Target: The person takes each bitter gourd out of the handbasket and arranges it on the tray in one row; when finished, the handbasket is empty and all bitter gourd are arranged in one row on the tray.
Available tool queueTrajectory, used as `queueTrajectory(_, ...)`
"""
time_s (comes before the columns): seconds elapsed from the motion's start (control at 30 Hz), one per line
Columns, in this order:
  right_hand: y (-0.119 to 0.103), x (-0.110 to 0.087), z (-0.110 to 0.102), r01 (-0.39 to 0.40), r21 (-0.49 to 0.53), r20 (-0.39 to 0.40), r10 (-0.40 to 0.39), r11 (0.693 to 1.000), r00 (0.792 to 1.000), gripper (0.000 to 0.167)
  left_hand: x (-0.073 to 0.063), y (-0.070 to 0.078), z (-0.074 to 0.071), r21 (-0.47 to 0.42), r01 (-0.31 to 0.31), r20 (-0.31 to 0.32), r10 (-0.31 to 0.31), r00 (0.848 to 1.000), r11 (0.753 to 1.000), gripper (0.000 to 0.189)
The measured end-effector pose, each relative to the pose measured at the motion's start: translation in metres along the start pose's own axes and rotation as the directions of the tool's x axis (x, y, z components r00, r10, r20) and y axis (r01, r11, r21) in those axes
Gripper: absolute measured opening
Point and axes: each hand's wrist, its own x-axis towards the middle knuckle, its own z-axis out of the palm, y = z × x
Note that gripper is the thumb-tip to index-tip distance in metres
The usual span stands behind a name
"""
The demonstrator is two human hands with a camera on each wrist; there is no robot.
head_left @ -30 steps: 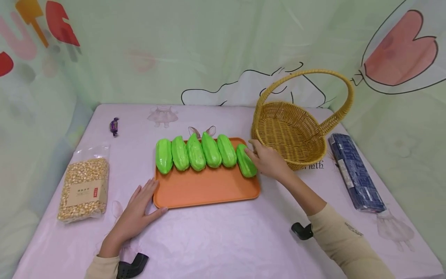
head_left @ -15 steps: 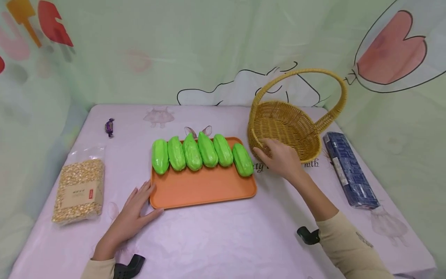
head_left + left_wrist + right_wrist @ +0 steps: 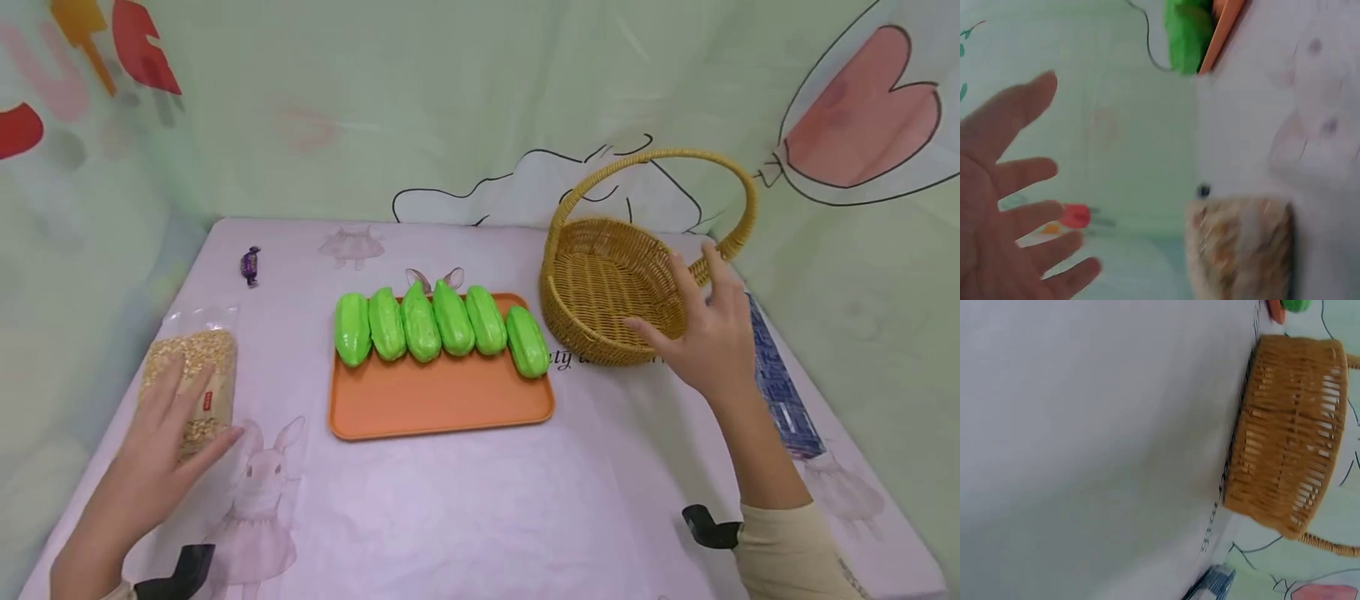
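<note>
My left hand (image 3: 146, 454) is stretched out over a clear bag of corn kernels (image 3: 213, 342), fingers spread. In the left wrist view the fingers are apart from the bag (image 3: 1241, 250). My right hand (image 3: 716, 346) is at the front right of a wicker basket (image 3: 592, 325), fingers spread near its handle. Whether the fingertips touch the basket cannot be made out. The basket holds nothing and its tall handle stands up. An orange tray (image 3: 442, 400) lies between the hands. Along its far side lies a row of several plump green vegetables (image 3: 422, 325), the rightmost slightly apart.
A purple-wrapped candy (image 3: 250, 267) lies at the far left of the table. Right of the basket is a long blue patterned package (image 3: 783, 387), partly behind my right hand and arm. Hanging cloth (image 3: 337, 125) surrounds the table at the back and sides.
My left hand has left the tray's left edge and moved left over the corn bag. My right hand has gone from the rightmost vegetable, past the basket's near rim, to its right side.
</note>
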Motion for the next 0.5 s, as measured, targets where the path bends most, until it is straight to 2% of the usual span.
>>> queueTrajectory(0.07, 0.005, -0.005, -0.009, -0.059, -0.019, 0.045, 0.059, 0.998, 0.997, 0.094, 0.001, -0.001, -0.010, 0.136, -0.040, -0.111, 0.055, 0.992, 0.990, 0.081)
queueTrajectory(0.17, 0.012, -0.013, -0.019, -0.126, -0.039, 0.120, 0.129, 0.991, 0.984, 0.100, 0.004, -0.001, -0.018, 0.330, -0.073, -0.258, 0.164, 0.952, 0.941, 0.099)
queueTrajectory(0.23, 0.016, -0.018, -0.021, -0.161, -0.037, 0.158, 0.165, 0.986, 0.974, 0.100, 0.005, 0.000, -0.022, 0.415, -0.053, -0.297, 0.191, 0.936, 0.908, 0.109)
queueTrajectory(0.27, 0.018, -0.020, -0.022, -0.175, -0.035, 0.177, 0.178, 0.984, 0.968, 0.100, 0.005, -0.001, -0.024, 0.440, -0.041, -0.302, 0.191, 0.934, 0.897, 0.113)
queueTrajectory(0.33, 0.021, -0.025, -0.023, -0.208, -0.027, 0.227, 0.209, 0.978, 0.951, 0.100, 0.004, -0.003, -0.027, 0.459, 0.001, -0.270, 0.138, 0.953, 0.889, 0.118)
queueTrajectory(0.4, 0.022, -0.027, -0.024, -0.252, -0.029, 0.293, 0.250, 0.967, 0.923, 0.100, 0.001, -0.005, -0.030, 0.455, 0.068, -0.185, 0.019, 0.983, 0.888, 0.120)
queueTrajectory(0.43, 0.023, -0.027, -0.025, -0.271, -0.037, 0.331, 0.268, 0.962, 0.905, 0.100, -0.001, -0.006, -0.032, 0.452, 0.098, -0.143, -0.036, 0.989, 0.887, 0.120)
queueTrajectory(0.5, 0.023, -0.027, -0.028, -0.298, -0.069, 0.407, 0.300, 0.952, 0.863, 0.100, -0.002, -0.008, -0.033, 0.449, 0.138, -0.089, -0.110, 0.990, 0.883, 0.118)
